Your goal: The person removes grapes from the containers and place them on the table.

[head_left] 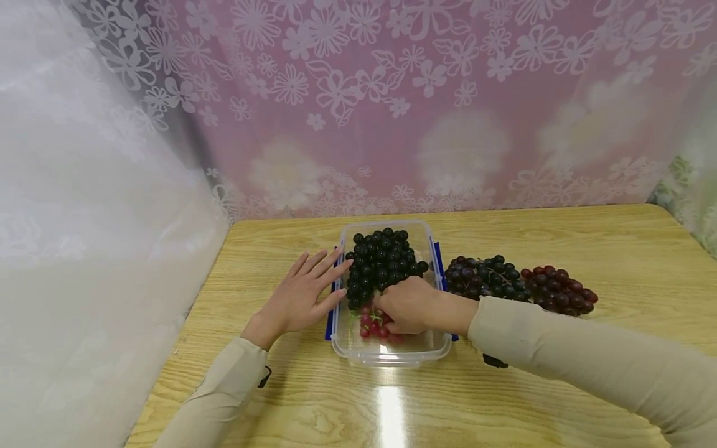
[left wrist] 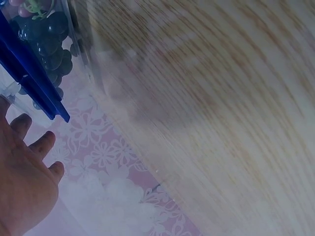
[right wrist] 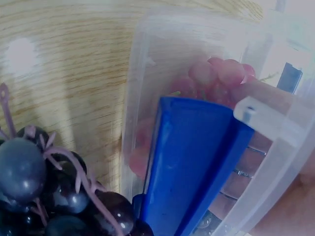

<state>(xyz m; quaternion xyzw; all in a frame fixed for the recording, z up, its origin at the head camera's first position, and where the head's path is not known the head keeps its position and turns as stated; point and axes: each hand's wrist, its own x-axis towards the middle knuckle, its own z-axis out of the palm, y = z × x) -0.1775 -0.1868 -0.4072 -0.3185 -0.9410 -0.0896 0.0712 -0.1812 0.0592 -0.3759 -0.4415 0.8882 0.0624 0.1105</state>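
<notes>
A clear plastic container (head_left: 358, 357) with blue side latches stands on the table. Inside it, a bunch of dark green-black grapes (head_left: 383, 255) fills the far part, and a bunch of red grapes (head_left: 370, 326) lies nearer the front. My right hand (head_left: 411, 305) reaches down into the container over its right wall, its curled fingers gripping the red grapes. Through the wall in the right wrist view, the red grapes (right wrist: 216, 78) show close by the fingers. My left hand (head_left: 305, 292) lies along the left rim with fingers spread, fingertips at the edge near the blue latch (left wrist: 34, 69).
Right of the container, bunches of dark grapes (head_left: 498, 277) and reddish-purple grapes (head_left: 562, 291) lie side by side on the wooden table (head_left: 633, 261), partly behind my right forearm. A pink floral curtain (head_left: 381, 137) hangs behind the table, with a white sheet (head_left: 101, 249) at the left.
</notes>
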